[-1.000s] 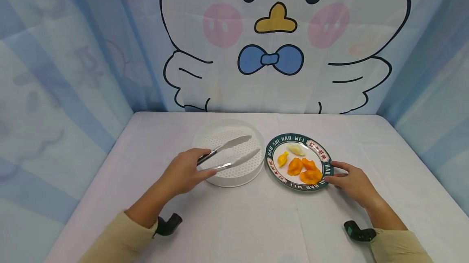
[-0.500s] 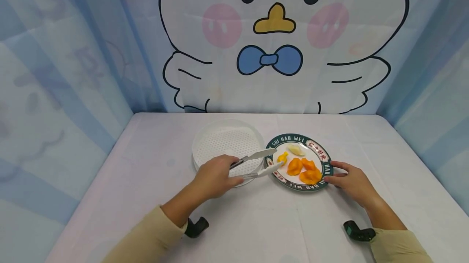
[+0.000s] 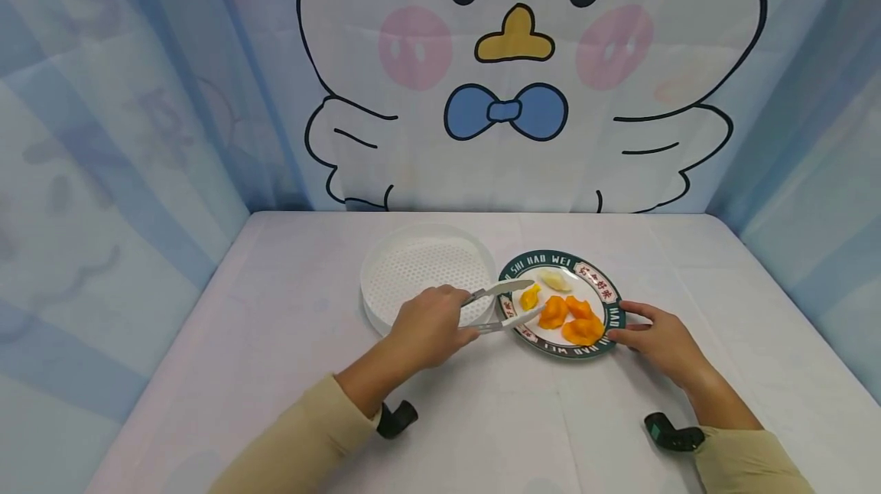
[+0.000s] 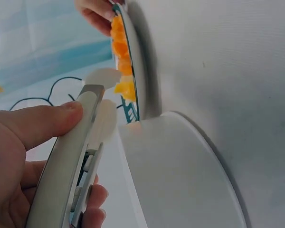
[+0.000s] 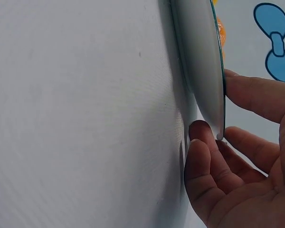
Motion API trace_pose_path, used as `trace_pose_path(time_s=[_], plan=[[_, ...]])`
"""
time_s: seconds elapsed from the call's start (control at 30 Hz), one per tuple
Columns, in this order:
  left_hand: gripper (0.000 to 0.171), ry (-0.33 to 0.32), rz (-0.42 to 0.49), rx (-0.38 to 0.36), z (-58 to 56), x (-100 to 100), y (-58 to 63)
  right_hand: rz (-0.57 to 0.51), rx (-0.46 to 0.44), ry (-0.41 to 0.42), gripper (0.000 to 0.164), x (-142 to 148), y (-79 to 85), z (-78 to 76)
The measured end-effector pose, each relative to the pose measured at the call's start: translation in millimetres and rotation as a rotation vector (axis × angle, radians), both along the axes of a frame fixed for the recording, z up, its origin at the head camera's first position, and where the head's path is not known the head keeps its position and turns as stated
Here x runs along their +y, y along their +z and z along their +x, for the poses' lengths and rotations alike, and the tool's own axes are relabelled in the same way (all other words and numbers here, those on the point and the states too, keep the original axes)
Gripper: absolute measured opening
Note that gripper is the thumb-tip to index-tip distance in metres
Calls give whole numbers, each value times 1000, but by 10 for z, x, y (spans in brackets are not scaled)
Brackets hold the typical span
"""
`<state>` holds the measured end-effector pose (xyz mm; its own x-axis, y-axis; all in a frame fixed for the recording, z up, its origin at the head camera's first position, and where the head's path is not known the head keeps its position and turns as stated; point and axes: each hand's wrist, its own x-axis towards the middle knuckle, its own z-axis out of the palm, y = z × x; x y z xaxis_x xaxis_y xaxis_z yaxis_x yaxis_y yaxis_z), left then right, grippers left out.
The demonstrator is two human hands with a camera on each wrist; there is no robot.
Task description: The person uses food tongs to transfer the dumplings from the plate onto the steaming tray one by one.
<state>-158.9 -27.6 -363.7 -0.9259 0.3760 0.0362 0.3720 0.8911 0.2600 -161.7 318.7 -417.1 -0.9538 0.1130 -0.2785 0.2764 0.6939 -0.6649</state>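
Note:
My left hand [image 3: 428, 326] grips a pair of tongs [image 4: 69, 156] by the handles. The pale tong tips are spread apart over the left part of a green-rimmed plate [image 3: 559, 349], on either side of a small yellow piece [image 3: 529, 297]. Several orange pieces [image 3: 583, 330] and a pale yellow piece [image 3: 554, 281] also lie on the plate. My right hand [image 3: 662, 345] holds the plate's right edge, thumb on the rim and other fingers below it in the right wrist view. Behind my left hand stands a round white steamer-like tray [image 3: 420, 268] with a perforated surface.
The plate stands close to the right side of the white tray. A white cloth covers the table [image 3: 523, 433]. Behind it hangs a printed curtain [image 3: 505, 173]. Each wrist carries a black camera [image 3: 397, 419].
My left hand has carried the tongs right, from above the white tray to over the plate. My right hand and the plate have stayed in place.

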Motion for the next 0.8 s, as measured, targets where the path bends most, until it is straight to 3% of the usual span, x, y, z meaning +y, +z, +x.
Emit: trace_pose_path(time_s=[0.33, 0.8], plan=[[41, -23, -61, 24, -76, 126, 40, -10, 6, 3, 83, 0, -11, 2], [23, -33, -13, 33, -194, 118, 90, -9, 32, 22, 83, 12, -26, 22]])
